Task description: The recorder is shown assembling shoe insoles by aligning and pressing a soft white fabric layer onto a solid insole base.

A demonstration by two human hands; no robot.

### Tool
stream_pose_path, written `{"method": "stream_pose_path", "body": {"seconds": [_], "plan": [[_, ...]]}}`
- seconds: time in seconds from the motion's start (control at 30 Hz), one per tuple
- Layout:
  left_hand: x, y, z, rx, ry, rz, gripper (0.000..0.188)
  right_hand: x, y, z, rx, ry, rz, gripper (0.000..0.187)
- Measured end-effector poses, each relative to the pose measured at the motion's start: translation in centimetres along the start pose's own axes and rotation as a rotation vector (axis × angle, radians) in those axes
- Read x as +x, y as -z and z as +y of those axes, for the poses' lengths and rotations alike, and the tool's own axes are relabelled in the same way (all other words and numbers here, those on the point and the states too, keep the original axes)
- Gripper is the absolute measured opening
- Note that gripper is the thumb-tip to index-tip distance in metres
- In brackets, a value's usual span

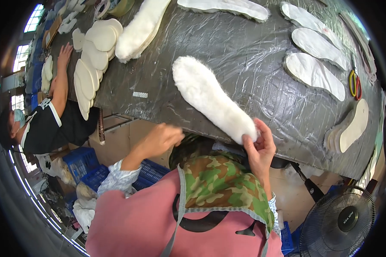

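Note:
A white fleece insole (214, 97) lies slantwise on the plastic-covered table in front of me, its fluffy side up. My right hand (261, 147) pinches its near end between thumb and fingers, close to the table's front edge. To the left, my left hand (161, 139) hovers at that edge, apart from the insole. Its fingers are curled and slightly blurred; whether anything small is inside them is hidden.
Fleece insoles (315, 75) lie at the right, near scissors (354, 84) and a pile of cream insoles (351, 126). More cream insoles (88, 81) overlap at the left, where a masked co-worker (47, 124) reaches over the table. A fan (339, 220) stands lower right; blue crates (81, 162) lower left.

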State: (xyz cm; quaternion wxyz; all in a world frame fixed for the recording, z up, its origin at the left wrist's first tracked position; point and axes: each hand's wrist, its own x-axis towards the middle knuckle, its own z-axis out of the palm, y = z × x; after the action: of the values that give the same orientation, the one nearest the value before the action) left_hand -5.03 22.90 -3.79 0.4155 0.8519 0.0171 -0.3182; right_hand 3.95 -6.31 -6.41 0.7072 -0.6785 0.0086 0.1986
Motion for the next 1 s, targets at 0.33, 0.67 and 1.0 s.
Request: {"method": "stream_pose_path", "body": {"seconds": [0.33,0.67,1.0], "plan": [[-2.2,-2.0,4.8,0.16,-0.117,0.574,0.008,0.6,-0.2,-0.4,0.386,-0.32,-0.209,0.035],[2.5,-5.7,8.2,0.063,-0.3,0.767,0.051,1.3,-4.6,0.0,0.478,-0.187,-0.41,0.037],[3.3,-4.8,6.5,-0.09,-0.215,0.846,0.012,1.7,-5.6,0.3,0.458,-0.207,-0.401,0.04]]}}
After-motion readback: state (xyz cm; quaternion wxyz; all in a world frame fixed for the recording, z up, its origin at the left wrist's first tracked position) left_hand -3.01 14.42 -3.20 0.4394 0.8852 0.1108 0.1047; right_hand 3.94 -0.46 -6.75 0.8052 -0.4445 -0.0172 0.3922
